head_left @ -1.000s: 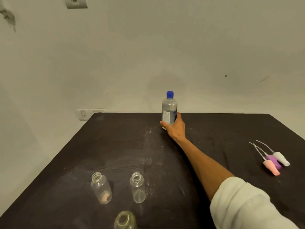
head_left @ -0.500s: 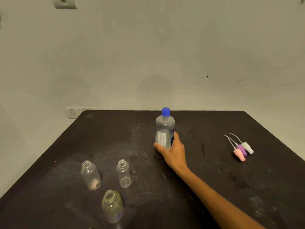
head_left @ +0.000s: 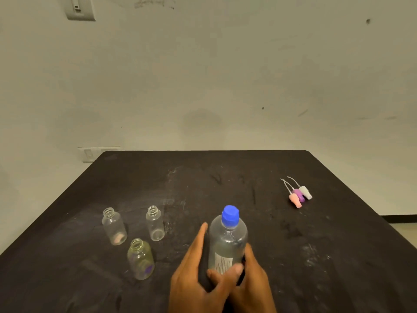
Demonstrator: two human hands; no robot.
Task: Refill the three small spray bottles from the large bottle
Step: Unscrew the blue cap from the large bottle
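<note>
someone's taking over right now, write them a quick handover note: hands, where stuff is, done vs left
Hands: right hand grips the large bottle low on its body; left hand holds it from the other side, thumb across the label.
Things: large bottle upright near the front of the table, blue cap on. Three small spray bottles stand open to its left, with no liquid visible in them. Three spray tops lie together at the right.
Done: large bottle in hand, small bottles opened.
Left: uncap, fill all three, refit tops.
</note>
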